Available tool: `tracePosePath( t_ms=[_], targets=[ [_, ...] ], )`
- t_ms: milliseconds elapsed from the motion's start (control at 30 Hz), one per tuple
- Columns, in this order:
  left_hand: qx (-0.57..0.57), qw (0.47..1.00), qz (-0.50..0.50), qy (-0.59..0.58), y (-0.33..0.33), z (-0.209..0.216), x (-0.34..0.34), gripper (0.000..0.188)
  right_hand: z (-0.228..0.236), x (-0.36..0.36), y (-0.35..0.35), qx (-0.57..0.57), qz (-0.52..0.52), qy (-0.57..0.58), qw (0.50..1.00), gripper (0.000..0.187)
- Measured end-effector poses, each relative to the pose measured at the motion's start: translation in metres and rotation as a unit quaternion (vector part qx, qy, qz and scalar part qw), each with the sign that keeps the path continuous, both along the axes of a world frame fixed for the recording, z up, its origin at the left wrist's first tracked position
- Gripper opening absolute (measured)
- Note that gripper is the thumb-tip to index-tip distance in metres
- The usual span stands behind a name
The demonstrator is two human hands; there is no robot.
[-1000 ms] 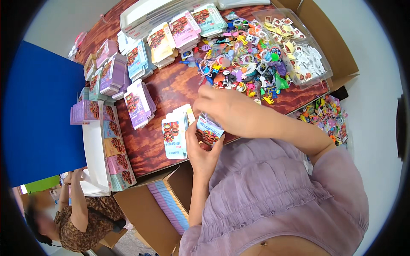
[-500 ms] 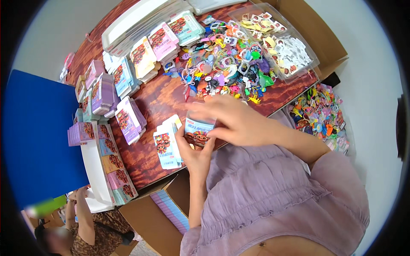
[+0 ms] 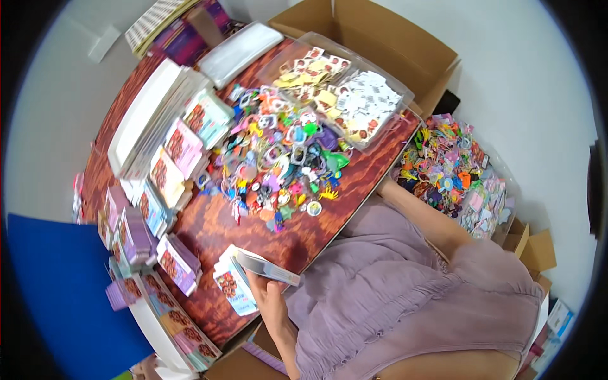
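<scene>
My left hand (image 3: 271, 303) grips a small printed box (image 3: 278, 272) near the table's front edge. The box is tilted, and a dark grey hollow shows at one end. Just beside it lies a stack of light blue printed flat cartons (image 3: 233, 292). My right arm reaches down past the table's right edge, beside a heap of small colourful trinkets (image 3: 453, 171) in a clear bag; only the wrist end of my right hand (image 3: 389, 189) shows, and its fingers are hidden. A spread of small plastic toys and hair ties (image 3: 278, 161) covers the middle of the table.
Behind the toys, a clear divided tray (image 3: 405, 95) holds yellow and white paper pieces. Stacks of pink cartons (image 3: 183, 147), purple cartons (image 3: 179, 263) and others line the left. A cardboard box (image 3: 380, 47) stands behind; a blue panel (image 3: 63, 297) rises at left.
My right hand has left the box and gone down past the table's right edge. The box has tipped over in my left hand. My view has turned toward the right.
</scene>
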State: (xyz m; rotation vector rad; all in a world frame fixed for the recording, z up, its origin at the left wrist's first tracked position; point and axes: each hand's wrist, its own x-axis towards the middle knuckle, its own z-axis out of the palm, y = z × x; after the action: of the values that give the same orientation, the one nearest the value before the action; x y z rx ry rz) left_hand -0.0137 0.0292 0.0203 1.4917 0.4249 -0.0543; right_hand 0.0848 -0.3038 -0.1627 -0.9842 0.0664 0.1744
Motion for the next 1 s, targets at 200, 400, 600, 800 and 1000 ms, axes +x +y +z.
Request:
tracePosePath(
  t_ms=[200, 400, 600, 800, 1000],
  targets=[
    [-0.039, 0.996, -0.074, -0.020, 0.015, -0.002, -0.002, 0.044, -0.010, 0.015, -0.015, -0.146, -0.020, -0.041, 0.988, 0.041],
    [-0.029, 0.995, -0.094, -0.004, -0.001, 0.001, 0.011, 0.086, -0.020, 0.008, -0.012, -0.334, -0.006, -0.060, 0.941, 0.040],
    [0.018, 0.987, -0.156, -0.029, -0.021, 0.005, 0.027, 0.105, -0.013, -0.013, -0.016, -0.535, 0.042, -0.067, 0.841, 0.039],
    [0.113, 0.978, -0.165, -0.052, -0.016, 0.001, 0.029, 0.090, 0.034, -0.030, -0.017, -0.715, 0.093, -0.073, 0.689, 0.038],
    [0.134, 0.979, -0.148, -0.049, -0.019, 0.002, 0.030, 0.083, 0.199, -0.008, -0.064, -0.523, 0.077, -0.021, 0.849, 0.018]
  ],
)
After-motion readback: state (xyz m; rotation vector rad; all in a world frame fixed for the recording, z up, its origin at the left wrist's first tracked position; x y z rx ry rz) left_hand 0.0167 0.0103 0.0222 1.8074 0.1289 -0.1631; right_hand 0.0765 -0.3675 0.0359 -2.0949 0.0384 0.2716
